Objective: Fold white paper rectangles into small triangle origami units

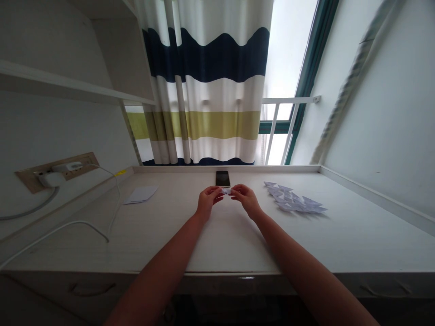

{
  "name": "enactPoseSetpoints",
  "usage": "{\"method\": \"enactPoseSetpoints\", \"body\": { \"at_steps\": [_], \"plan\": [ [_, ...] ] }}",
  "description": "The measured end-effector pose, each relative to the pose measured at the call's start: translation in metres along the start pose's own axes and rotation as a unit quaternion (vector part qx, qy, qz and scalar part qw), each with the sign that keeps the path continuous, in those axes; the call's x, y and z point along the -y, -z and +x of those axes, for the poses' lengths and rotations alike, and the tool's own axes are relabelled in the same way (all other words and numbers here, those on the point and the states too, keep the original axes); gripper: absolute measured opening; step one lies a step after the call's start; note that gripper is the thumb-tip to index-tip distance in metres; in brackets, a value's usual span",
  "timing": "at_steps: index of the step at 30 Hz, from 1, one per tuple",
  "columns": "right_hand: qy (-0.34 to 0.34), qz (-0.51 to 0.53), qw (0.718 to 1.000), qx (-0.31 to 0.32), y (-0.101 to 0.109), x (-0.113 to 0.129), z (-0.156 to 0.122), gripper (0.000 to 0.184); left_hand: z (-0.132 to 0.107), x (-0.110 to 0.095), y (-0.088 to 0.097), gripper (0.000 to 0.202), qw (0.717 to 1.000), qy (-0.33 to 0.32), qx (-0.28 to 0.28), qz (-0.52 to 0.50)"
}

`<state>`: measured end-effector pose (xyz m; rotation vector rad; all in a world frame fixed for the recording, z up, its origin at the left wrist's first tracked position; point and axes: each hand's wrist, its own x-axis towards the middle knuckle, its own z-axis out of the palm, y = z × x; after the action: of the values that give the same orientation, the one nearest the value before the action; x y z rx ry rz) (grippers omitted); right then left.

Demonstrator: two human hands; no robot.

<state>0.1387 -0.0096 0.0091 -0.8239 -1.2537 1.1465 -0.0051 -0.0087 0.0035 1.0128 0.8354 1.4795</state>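
Between my two hands, just above the middle of the white desk, is a small folded piece of white paper [226,191]. My left hand [208,199] pinches its left end and my right hand [246,198] pinches its right end. The fingertips cover part of the paper, so its full shape is hidden. Right behind it a dark-screened phone [223,178] lies on the desk. A cluster of folded white paper pieces [290,199] with pointed tips lies to the right of my right hand. Off to the left sits a small stack of flat white paper [141,194].
White cables [84,222] run over the desk's left side from chargers in a wall socket [57,172]. A low raised edge [190,169] borders the desk at the back, before a striped curtain [220,95]. Shelves [68,83] overhang the left; a wall [384,122] stands right.
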Motion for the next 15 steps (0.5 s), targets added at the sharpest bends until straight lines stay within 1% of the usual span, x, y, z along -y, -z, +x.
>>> {"method": "enactPoseSetpoints", "body": {
  "at_steps": [3, 6, 8, 11, 13, 15],
  "plan": [
    [-0.002, 0.046, 0.999, 0.007, 0.0007, -0.0020, 0.0006, 0.021, 0.0002, 0.0001, -0.0010, 0.022, 0.999, 0.005, -0.006, -0.031],
    [-0.001, 0.077, 0.997, 0.001, -0.0003, -0.0057, 0.0021, 0.024, 0.0003, 0.0003, -0.0027, 0.021, 1.000, -0.005, -0.010, -0.024],
    [-0.003, 0.092, 0.996, -0.012, -0.0016, -0.0079, 0.0032, 0.026, 0.0001, 0.0007, -0.0034, 0.019, 1.000, -0.024, -0.012, -0.005],
    [-0.010, 0.101, 0.995, -0.025, -0.0031, -0.0096, 0.0039, 0.028, -0.0009, 0.0010, -0.0036, 0.018, 0.997, -0.066, 0.002, 0.035],
    [-0.012, 0.100, 0.995, -0.024, -0.0033, -0.0096, 0.0037, 0.028, -0.0021, 0.0007, -0.0035, 0.017, 0.994, -0.088, 0.018, 0.064],
    [-0.014, 0.096, 0.995, -0.019, -0.0030, -0.0092, 0.0031, 0.028, -0.0032, 0.0002, -0.0035, 0.016, 0.991, -0.096, 0.027, 0.084]
  ]
}}
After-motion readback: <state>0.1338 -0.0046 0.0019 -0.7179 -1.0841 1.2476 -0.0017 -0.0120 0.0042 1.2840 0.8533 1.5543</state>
